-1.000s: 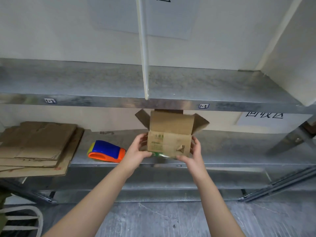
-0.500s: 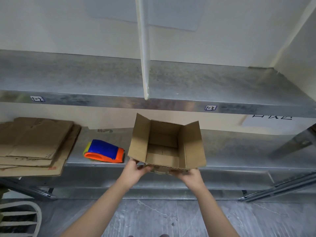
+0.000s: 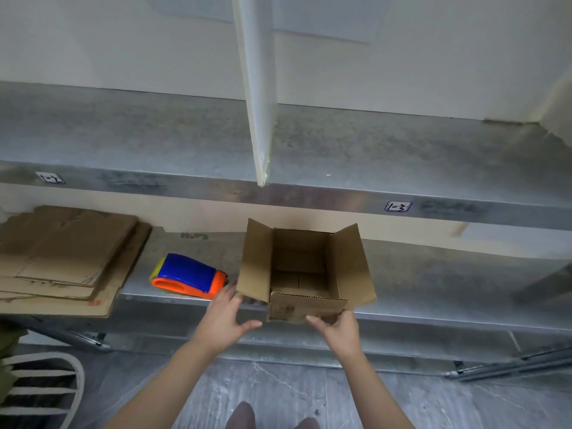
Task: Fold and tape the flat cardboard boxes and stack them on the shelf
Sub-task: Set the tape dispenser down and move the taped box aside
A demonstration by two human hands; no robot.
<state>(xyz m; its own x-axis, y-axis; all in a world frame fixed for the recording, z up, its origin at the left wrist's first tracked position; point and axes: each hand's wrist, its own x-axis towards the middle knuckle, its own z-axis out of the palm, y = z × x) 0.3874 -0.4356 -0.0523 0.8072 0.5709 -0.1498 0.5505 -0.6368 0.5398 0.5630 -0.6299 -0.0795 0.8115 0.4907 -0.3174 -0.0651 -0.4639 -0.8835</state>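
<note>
Where the lower shelf reaches its front edge, one box is recorded: upright, top open, bottom flaps closed, with two side flaps spread up and outward to left and right. The near wall is set slightly past the shelf edge; whether the box is borne by the shelf or by the hand cannot be told.

Right hand: closed round the box's near lower right corner, thumb laid on the near wall, fingers hidden beneath.

Left hand: nothing held. Fingers are stretched forward and the thumb spread wide, with fingertips just beside the lower edge of the left flap; contact cannot be made out.

Tape dispenser: blue and orange, laid on the same shelf, just left of the box and apart from it.

Stack of flat cardboard: several sheets, kept at the shelf's left end, overhanging the front edge.

Upper shelf: grey metal, two small labels fixed to its front lip, a white upright strip seen before it.

A white slatted chair is noted at lower left on the grey floor.
</note>
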